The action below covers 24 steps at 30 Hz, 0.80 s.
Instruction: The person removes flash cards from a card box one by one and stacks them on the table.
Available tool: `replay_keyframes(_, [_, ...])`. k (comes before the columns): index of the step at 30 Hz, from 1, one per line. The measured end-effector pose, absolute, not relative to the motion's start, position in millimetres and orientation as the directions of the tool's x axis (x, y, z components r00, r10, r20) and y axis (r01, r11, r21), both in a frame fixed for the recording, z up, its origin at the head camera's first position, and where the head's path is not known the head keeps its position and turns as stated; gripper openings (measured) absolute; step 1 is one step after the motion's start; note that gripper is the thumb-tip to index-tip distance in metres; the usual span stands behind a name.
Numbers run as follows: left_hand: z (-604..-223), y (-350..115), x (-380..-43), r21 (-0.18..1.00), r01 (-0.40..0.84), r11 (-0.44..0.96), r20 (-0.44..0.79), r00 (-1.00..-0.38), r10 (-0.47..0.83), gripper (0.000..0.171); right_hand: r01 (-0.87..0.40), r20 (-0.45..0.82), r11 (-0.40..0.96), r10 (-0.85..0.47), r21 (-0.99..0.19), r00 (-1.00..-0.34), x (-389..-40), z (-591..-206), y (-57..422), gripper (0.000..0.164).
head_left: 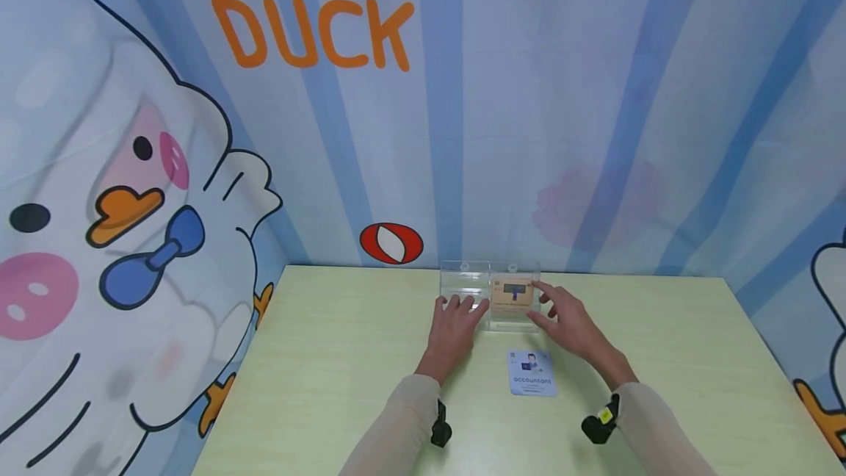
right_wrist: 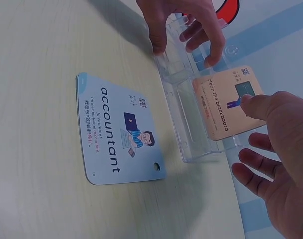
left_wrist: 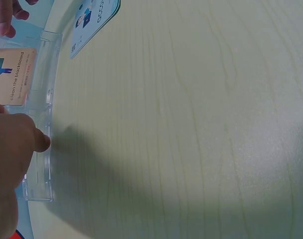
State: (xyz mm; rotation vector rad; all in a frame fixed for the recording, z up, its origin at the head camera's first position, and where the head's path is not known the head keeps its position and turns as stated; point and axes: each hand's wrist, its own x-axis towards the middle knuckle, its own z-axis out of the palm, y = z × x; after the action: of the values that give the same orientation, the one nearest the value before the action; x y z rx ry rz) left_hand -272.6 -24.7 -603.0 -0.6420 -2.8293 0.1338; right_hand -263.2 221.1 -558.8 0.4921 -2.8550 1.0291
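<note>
A clear plastic card holder (head_left: 465,279) with two compartments side by side stands at the table's back edge. My left hand (head_left: 451,329) grips its left compartment, thumb at the front edge and fingers reaching inside. An orange card reading "clean the blackboard" (right_wrist: 228,104) leans in the right compartment. Beside that card is my right hand (head_left: 570,322), fingers spread and loosely bent; its thumb overlaps the card in the right wrist view, contact unclear. In front of the holder lies a blue "accountant" card (right_wrist: 119,132) with a punched hole, seemingly atop others.
The pale wooden table (head_left: 317,358) extends to both sides and toward me. Right behind the holder hangs a blue striped curtain (head_left: 489,109) printed with ducks and the word DUCK.
</note>
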Motion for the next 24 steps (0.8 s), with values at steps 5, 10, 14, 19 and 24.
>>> replay_keyframes(5, [-602.3, -24.7, -272.2, -0.136, 0.416, 0.899, 0.201, -0.877, 0.436, 0.058, -0.318, 0.170, 0.716, -0.273, -0.621, -0.947, -264.3, -559.9, 221.6, 0.062])
replay_keyframes(10, [-603.2, -25.4, -272.6, -0.129, 0.418, 0.899, 0.200, -0.877, 0.437, 0.059, -0.320, 0.172, 0.705, -0.274, -0.633, -0.946, -265.4, -560.5, 221.7, 0.060])
replay_keyframes(14, [-603.2, -25.7, -272.6, -0.125, 0.420, 0.899, 0.202, -0.876, 0.438, 0.059, -0.322, 0.175, 0.701, -0.275, -0.637, -0.945, -265.6, -560.4, 221.8, 0.055])
replay_keyframes(19, [-603.6, -25.7, -272.8, -0.125, 0.418, 0.900, 0.197, -0.878, 0.436, 0.059, -0.336, 0.183, 0.691, -0.288, -0.640, -0.940, -266.7, -560.9, 221.4, 0.057])
replay_keyframes(24, [-604.3, -25.5, -273.4, -0.128, 0.419, 0.899, 0.200, -0.877, 0.437, 0.060, -0.332, 0.177, 0.687, -0.288, -0.647, -0.941, -267.5, -561.1, 220.6, 0.059])
